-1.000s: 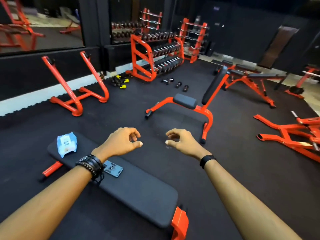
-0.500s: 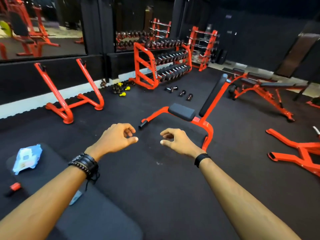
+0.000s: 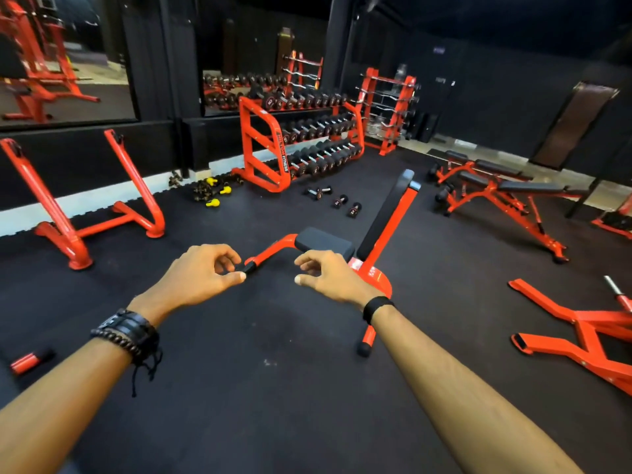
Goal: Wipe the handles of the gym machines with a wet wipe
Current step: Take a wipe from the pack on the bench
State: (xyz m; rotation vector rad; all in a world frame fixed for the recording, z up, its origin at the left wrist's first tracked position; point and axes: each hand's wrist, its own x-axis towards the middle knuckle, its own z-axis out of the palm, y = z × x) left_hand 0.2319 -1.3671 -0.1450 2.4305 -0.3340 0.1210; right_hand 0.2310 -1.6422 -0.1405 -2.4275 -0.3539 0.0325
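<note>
Orange-framed bench sits just ahead on black floor; wipe not in view. Left hand and right hand both hang loosely curled, empty. Three loose dumbbells by one rack.

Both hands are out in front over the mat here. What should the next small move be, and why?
Probably fetch a wet wipe first. The left hand and right hand hang loosely curled and hold nothing, and no wipe shows in this view. The adjustable bench just ahead looks like the nearest equipment, but neither hand has anything to wipe it with.
</note>
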